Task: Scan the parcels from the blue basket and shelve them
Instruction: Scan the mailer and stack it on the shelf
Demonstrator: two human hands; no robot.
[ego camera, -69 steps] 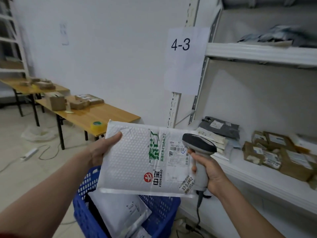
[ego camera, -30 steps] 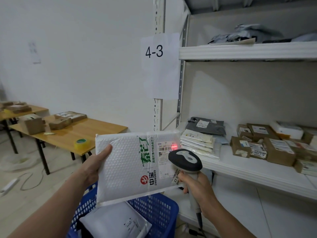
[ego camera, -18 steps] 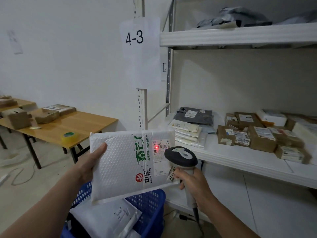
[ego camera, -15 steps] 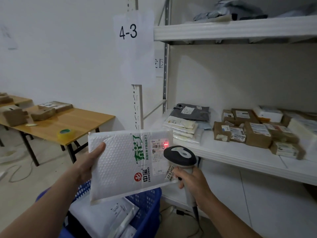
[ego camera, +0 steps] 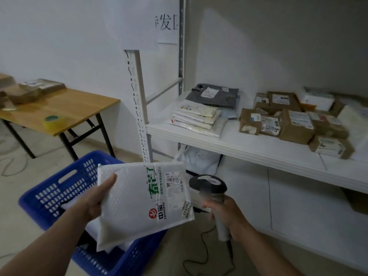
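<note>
My left hand [ego camera: 97, 202] grips the left edge of a white bubble mailer [ego camera: 137, 204] with green lettering and a shipping label, held flat above the blue basket [ego camera: 53, 188]. My right hand [ego camera: 229, 214] holds a grey handheld scanner [ego camera: 209, 185] by its handle, just right of the mailer's label; no red light shows on the label. More white parcels lie in the basket, mostly hidden under the mailer. The white shelf [ego camera: 249, 150] to the right carries flat mailers [ego camera: 197, 116] and brown boxes [ego camera: 294, 122].
A wooden table [ego camera: 65, 108] with a tape roll [ego camera: 52, 121] and small boxes stands at left. A perforated shelf post [ego camera: 139, 108] rises between basket and shelf. A bagged parcel [ego camera: 199, 160] sits on the lower level. The scanner cable [ego camera: 201, 253] trails on the floor.
The view has tilted down; the 4-3 sign and upper shelf are out of frame. The red scan dot on the label is gone. Mailer and scanner sit lower, over the basket.
</note>
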